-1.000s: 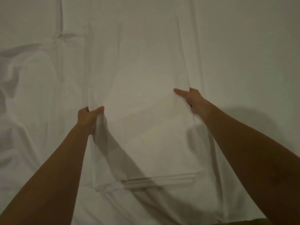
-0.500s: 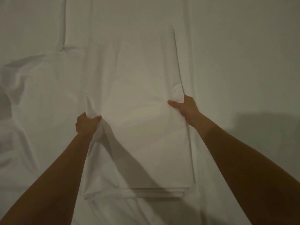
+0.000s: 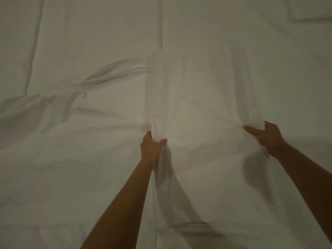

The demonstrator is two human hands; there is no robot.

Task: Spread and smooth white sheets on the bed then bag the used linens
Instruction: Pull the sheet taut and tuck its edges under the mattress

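Observation:
A folded white sheet (image 3: 201, 108) lies lengthwise on the bed, lifted a little at the near part. My left hand (image 3: 151, 147) grips its left edge, fingers curled round a bunch of cloth. My right hand (image 3: 265, 136) pinches the right edge, thumb on top pointing left. The sheet's near folded end (image 3: 195, 229) rests on the bed between my forearms. Under it a spread white sheet (image 3: 71, 159) covers the whole bed.
Wrinkles and a raised fold (image 3: 111, 72) cross the spread sheet at the left. A long crease (image 3: 34, 47) runs up the far left. A pale folded shape (image 3: 314, 11) shows at the top right corner.
Both hands, still gripping the folded sheet's edges, have moved right and nearer in the view. The cloth bunches more at each grip. More wrinkled sheet shows at the left.

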